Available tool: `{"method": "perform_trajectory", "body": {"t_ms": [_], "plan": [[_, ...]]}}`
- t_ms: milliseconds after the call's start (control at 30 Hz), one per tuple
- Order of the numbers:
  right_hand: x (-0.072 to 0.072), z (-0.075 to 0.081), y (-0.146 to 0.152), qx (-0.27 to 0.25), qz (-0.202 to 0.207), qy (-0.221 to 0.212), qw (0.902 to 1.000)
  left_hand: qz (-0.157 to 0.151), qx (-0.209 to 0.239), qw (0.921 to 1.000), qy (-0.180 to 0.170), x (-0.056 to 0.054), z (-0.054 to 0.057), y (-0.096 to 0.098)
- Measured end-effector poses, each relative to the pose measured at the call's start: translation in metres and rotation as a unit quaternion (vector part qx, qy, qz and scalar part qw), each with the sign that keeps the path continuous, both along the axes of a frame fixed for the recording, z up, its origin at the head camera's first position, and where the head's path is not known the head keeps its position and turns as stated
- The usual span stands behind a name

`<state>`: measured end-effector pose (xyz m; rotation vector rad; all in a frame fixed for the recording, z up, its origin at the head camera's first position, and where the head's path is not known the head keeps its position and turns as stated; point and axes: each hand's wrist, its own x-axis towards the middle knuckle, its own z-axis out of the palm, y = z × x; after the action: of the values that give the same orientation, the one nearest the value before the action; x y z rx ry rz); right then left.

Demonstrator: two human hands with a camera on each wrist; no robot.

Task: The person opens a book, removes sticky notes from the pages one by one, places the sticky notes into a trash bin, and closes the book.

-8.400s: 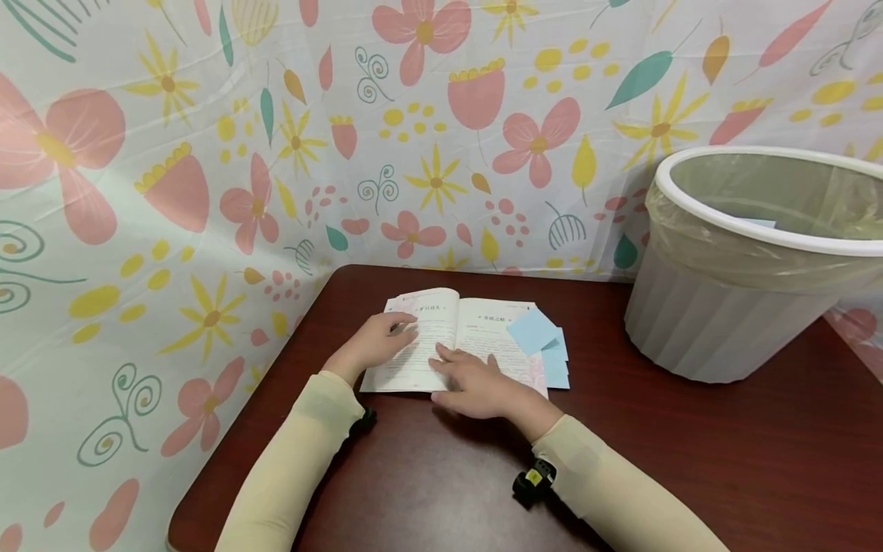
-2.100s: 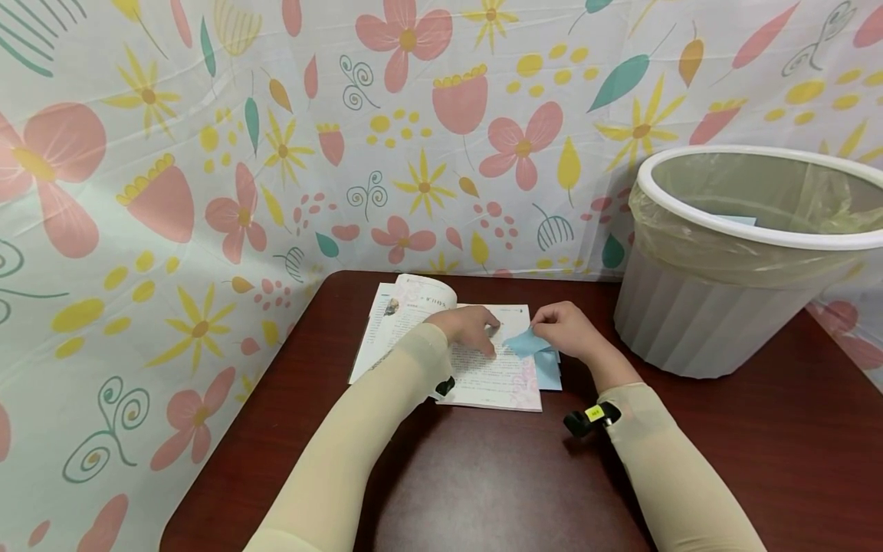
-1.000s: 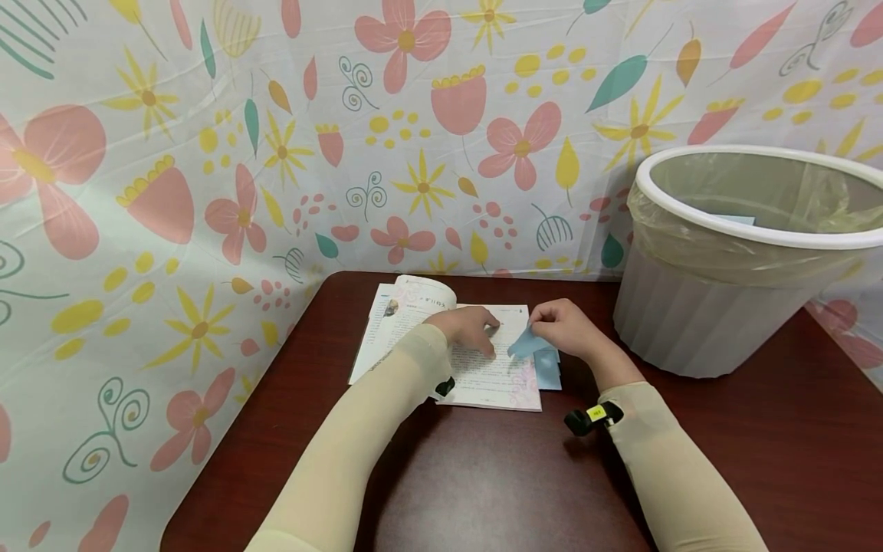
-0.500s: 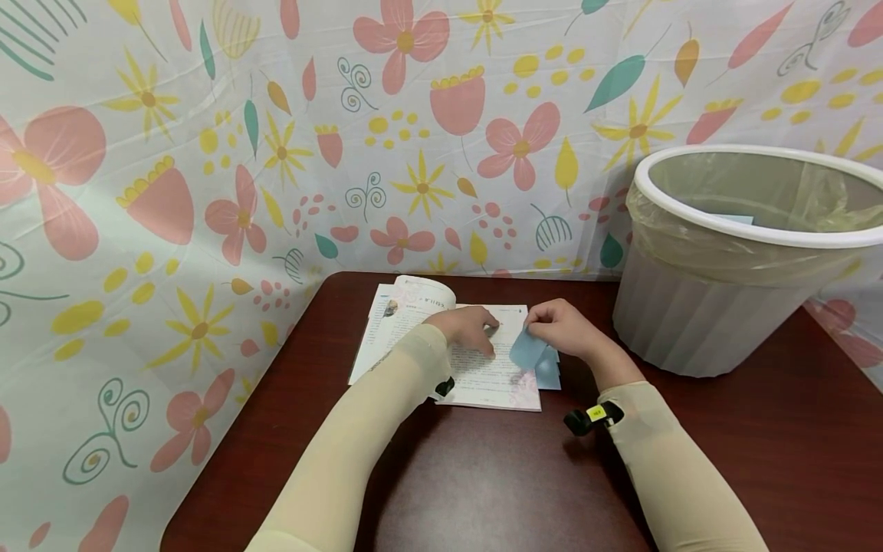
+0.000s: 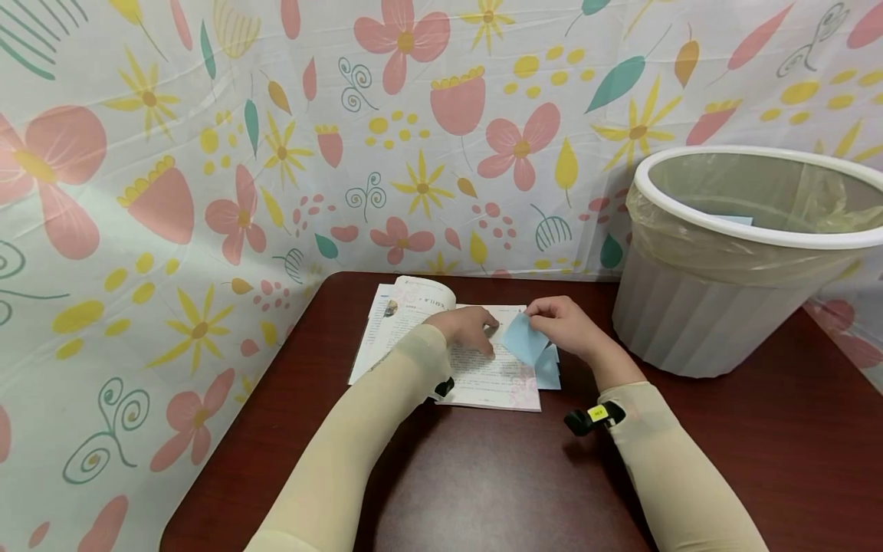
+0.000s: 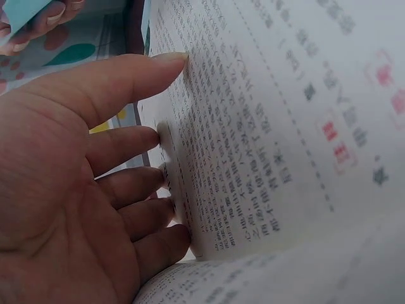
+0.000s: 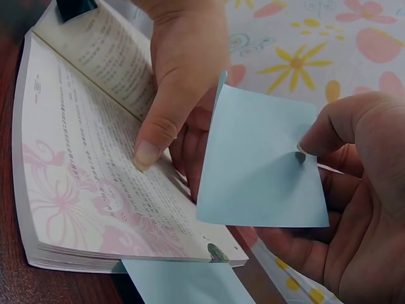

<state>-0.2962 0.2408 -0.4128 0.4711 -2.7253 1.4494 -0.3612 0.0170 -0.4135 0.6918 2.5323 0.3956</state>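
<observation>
An open book (image 5: 476,387) lies on the table with printed pages on both sides. My left hand (image 5: 465,330) rests on the right-hand page; in the left wrist view the fingertips (image 6: 172,63) press on the print with the fingers mostly extended. Between thumb and fingers, my right hand (image 5: 567,326) pinches a light blue sticky note (image 5: 522,339) above the right page's outer edge. The right wrist view shows this pinched note (image 7: 259,161) face-on, with the thumb on it. More blue sticky notes (image 5: 548,374) stick out from the book's right side.
A grey bin (image 5: 683,330) with a white rim and clear liner stands at the right, and a light blue piece shows inside. A flowered sheet (image 5: 276,138) hangs behind and to the left of the dark red table (image 5: 441,475).
Since the oldest frame a page has been turned and my right hand has taken a sticky note. Lately the pinched note has swung about and turned its face. The left hand keeps still.
</observation>
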Motion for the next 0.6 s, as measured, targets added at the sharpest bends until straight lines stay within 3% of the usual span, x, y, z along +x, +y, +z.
{"method": "perform_trajectory", "body": {"t_ms": [300, 600], "plan": [[0.002, 0.004, -0.003, -0.032, -0.01, -0.014, 0.9993, -0.007, 0.006, 0.9999, 0.013, 0.001, -0.001, -0.003], [0.009, 0.022, -0.005, -0.047, -0.016, -0.007, 0.9987, 0.002, 0.018, 0.9998, 0.006, 0.003, 0.0, -0.004]]}}
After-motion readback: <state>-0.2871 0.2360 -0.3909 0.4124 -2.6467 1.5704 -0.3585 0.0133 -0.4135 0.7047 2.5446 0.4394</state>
